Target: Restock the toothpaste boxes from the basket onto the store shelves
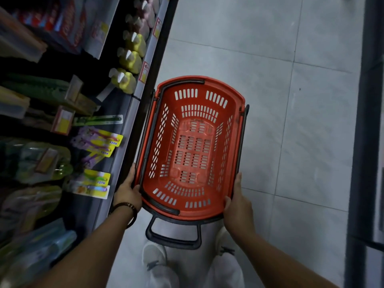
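A red plastic basket [236, 104] with slotted walls is in the middle of the view, above the tiled floor. Nothing lies inside it. My left hand [127, 191] grips its near left rim and my right hand [238, 201] grips its near right rim. Its black handles are folded down along the rim, and a black pull handle [173, 239] hangs from the near end. Red and white toothpaste boxes [68, 23] stand on the upper shelf at the far left, blurred.
Store shelves [122, 142] run along the left, with yellow bottles [126, 80], hanging toothbrush packs [99, 140] and price tags. Grey floor tiles [291, 121] spread to the right. A dark shelf edge [363, 142] borders the right side. My white shoes show below the basket.
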The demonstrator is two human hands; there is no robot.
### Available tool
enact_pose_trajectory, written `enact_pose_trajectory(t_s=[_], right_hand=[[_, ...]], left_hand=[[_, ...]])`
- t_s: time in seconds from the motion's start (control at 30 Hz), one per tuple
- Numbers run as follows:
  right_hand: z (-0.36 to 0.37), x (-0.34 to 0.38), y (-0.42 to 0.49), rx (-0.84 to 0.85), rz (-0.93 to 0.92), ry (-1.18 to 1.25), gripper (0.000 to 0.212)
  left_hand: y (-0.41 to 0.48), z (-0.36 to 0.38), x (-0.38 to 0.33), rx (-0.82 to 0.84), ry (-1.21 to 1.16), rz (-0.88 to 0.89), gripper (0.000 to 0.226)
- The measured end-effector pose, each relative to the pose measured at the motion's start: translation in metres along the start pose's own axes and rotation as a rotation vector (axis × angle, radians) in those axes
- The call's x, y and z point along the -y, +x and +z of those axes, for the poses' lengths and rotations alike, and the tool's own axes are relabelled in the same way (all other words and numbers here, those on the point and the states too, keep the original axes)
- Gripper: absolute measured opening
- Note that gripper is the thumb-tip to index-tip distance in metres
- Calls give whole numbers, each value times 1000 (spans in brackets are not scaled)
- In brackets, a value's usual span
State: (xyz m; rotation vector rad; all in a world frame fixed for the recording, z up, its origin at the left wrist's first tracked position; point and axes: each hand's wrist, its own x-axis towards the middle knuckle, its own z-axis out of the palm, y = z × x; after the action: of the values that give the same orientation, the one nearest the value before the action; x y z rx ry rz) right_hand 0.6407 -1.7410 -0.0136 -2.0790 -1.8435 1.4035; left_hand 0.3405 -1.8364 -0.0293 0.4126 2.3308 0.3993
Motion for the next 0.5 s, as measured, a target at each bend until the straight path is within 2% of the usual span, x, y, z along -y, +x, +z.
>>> enact_pose_trajectory(t_s=[0.2,0.37,0.5], right_hand=[[7,-10,-19,-12,45,-2,88],[9,-19,-21,-30,20,-108,88],[-4,-11,-20,-39,-1,-179,77]], left_hand=[[-6,3,20,10,-44,28,78],[-10,-3,32,44,41,85,74],[-14,-13,30,50,66,100,67]])
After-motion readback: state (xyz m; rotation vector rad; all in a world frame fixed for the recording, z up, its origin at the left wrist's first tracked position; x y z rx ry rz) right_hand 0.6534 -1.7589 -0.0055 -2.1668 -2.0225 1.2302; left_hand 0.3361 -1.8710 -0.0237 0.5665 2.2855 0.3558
